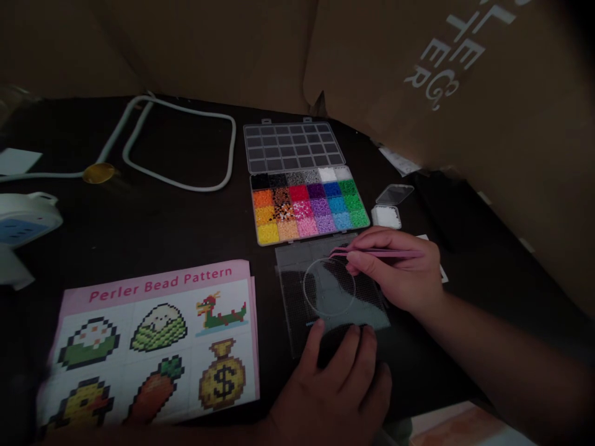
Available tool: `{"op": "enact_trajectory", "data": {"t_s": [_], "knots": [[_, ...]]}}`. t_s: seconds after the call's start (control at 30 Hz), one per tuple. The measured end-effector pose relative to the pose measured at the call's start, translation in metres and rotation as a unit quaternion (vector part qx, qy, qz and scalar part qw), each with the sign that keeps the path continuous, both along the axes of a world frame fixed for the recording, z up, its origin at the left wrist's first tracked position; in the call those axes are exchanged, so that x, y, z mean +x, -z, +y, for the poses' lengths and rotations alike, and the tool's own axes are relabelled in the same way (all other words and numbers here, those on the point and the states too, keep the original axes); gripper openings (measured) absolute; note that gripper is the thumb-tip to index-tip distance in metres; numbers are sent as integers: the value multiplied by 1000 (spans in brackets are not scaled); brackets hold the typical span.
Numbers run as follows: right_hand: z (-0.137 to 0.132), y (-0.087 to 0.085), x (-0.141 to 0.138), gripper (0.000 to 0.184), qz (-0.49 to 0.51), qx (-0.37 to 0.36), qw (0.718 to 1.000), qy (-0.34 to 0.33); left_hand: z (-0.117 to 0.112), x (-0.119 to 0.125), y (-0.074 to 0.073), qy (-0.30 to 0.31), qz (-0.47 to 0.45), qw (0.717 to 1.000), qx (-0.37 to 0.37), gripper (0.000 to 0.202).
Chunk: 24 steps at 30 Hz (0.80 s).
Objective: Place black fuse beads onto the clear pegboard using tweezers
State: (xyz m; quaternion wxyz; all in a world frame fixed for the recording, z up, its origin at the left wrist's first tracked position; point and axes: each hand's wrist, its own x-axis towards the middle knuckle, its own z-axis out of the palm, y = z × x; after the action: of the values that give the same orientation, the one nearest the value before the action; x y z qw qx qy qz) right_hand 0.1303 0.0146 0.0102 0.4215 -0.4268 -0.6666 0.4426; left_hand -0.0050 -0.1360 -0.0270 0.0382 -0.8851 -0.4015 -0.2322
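Observation:
My right hand (404,269) is closed around pink tweezers (395,253), whose tips point left over the upper part of a clear pegboard (290,297). A pale circular outline (304,288) shows on the board below the tips; I cannot tell whether it is a separate disc. Whether the tips hold a bead is too small to see. My left hand (339,384) lies with fingers apart at the board's near edge. Just behind the board stands an open bead box (307,194), its compartments filled with beads sorted mostly by colour, its clear lid (294,147) folded back.
A Perler bead pattern sheet (160,319) lies to the left. Right of the bead box sits a small open case of white beads (387,217). A pale bent cable or tube (232,148) and a white power socket block (28,220) are at the left. Cardboard walls (209,49) surround the dark table.

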Motion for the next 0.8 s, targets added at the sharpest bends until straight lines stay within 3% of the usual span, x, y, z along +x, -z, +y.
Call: {"op": "enact_trajectory", "data": {"t_s": [0.2, 0.43, 0.63, 0.8], "knots": [[2, 0, 0, 7, 11, 13, 1000, 11, 3, 0, 3, -4, 5, 999, 46, 28], [15, 8, 1, 9, -15, 53, 991, 126, 9, 0, 10, -12, 6, 996, 85, 24], [20, 12, 5, 11, -53, 101, 988, 104, 9, 1, 10, -17, -5, 995, 95, 22], [19, 11, 2, 12, -46, 57, 990, 120, 9, 1, 11, -18, 0, 996, 90, 22]]}}
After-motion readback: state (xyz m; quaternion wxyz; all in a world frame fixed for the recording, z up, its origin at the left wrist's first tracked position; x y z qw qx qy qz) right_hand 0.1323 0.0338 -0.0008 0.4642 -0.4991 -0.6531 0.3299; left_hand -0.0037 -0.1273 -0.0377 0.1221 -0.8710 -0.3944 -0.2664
